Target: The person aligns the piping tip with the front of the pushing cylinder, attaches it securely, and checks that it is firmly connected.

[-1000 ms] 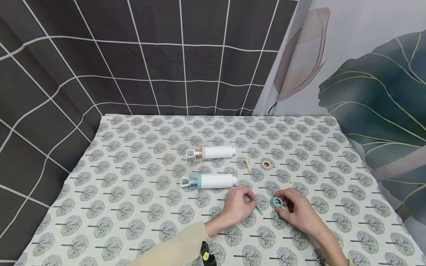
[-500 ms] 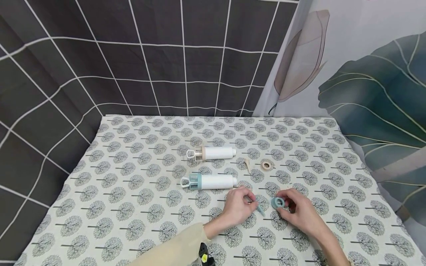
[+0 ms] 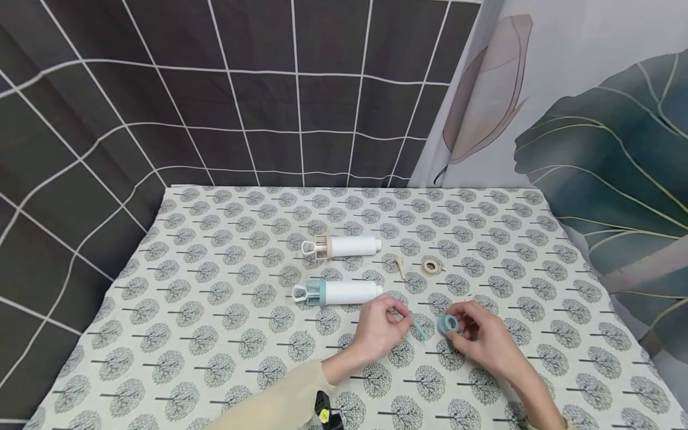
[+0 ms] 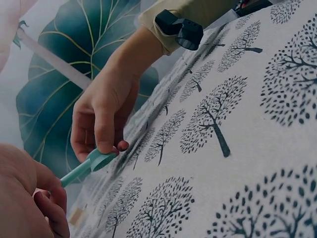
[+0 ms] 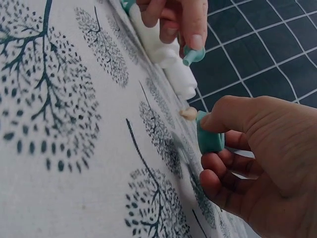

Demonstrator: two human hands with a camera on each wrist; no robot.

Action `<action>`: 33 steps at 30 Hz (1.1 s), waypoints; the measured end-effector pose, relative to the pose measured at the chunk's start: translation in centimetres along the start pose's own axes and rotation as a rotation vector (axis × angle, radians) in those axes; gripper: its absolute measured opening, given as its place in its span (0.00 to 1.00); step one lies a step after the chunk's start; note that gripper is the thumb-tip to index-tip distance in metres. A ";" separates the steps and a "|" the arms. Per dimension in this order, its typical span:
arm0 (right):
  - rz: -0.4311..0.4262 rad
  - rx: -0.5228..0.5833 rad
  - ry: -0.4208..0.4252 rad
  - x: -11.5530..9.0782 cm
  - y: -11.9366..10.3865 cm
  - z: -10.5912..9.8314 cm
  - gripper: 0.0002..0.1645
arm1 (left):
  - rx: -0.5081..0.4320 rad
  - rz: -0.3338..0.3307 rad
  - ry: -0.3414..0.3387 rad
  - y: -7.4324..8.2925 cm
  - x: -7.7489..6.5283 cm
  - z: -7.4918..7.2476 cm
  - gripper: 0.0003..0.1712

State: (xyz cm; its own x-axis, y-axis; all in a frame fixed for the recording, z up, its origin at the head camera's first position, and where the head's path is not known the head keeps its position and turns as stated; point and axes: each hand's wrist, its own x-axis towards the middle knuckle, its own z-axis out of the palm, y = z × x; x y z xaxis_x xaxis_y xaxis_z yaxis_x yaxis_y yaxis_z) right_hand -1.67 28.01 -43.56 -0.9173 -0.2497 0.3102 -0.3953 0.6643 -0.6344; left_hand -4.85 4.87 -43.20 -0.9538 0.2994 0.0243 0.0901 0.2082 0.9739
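Observation:
My left hand pinches a slim teal stick with a wider end between thumb and fingertips, its free end pointing towards the other hand. A short gap away, my right hand holds a teal ring by its side, between thumb and fingers. In the right wrist view the ring looks like a short, thick-walled collar. The stick appears beyond it there, apart from it. Both hands are just above the cloth, to the right of a white cylinder with a teal band.
Behind it lies a similar white cylinder with a beige band; both have clear frames and white loops at the left. A small beige cone-shaped piece and a beige ring lie nearby. Tree-print cloth covers the table.
My left hand has shifted slightly left, and the stick now shows more of its length. The right hand has stayed nearly in place, with the ring turned a little.

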 end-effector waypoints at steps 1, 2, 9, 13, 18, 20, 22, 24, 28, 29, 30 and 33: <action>0.005 0.007 -0.001 0.0 -0.1 0.0 0.27 | -0.005 0.002 0.005 0.1 0.0 -0.1 0.05; 0.009 0.016 -0.001 0.1 -0.2 0.0 0.27 | -0.008 0.006 0.012 0.1 0.0 -0.3 0.05; -0.005 0.105 0.014 0.5 -0.8 0.1 0.26 | -0.010 0.061 0.087 0.2 0.1 -1.0 0.05; 0.027 0.149 0.018 0.7 -1.1 0.2 0.26 | 0.013 0.112 0.132 0.1 0.1 -1.5 0.05; 0.044 0.220 0.020 1.1 -1.7 0.4 0.25 | 0.015 0.150 0.189 0.2 0.0 -2.1 0.05; 0.048 0.264 0.026 1.2 -2.0 0.5 0.25 | -0.001 0.149 0.203 0.3 0.0 -2.3 0.05; 0.049 0.303 0.030 1.3 -2.2 0.6 0.25 | -0.016 0.139 0.214 0.3 -0.1 -2.5 0.05; 0.053 0.337 0.031 1.4 -2.4 0.8 0.25 | -0.033 0.122 0.218 0.5 -0.1 -2.6 0.04; 0.057 0.380 0.031 1.8 -2.6 1.1 0.25 | -0.069 0.088 0.227 0.7 -0.3 -2.9 0.04; 0.056 0.392 0.032 1.9 -2.7 1.1 0.24 | -0.078 0.082 0.230 0.7 -0.4 -2.9 0.04; 0.053 0.402 0.033 2.0 -2.8 1.2 0.24 | -0.086 0.070 0.231 0.8 -0.4 -3.0 0.04; 0.040 0.429 0.035 2.3 -3.1 1.4 0.24 | -0.086 0.053 0.247 0.8 -0.5 -3.1 0.04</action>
State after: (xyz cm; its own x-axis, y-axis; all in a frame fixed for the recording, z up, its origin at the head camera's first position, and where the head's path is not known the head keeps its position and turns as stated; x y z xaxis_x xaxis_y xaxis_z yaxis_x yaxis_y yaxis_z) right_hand -2.61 24.45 -41.89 -0.9332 -0.2008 0.2979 -0.3498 0.3180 -0.8812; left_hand -5.18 1.97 -41.77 -0.9904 0.0691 0.1194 0.1268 0.1152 0.9852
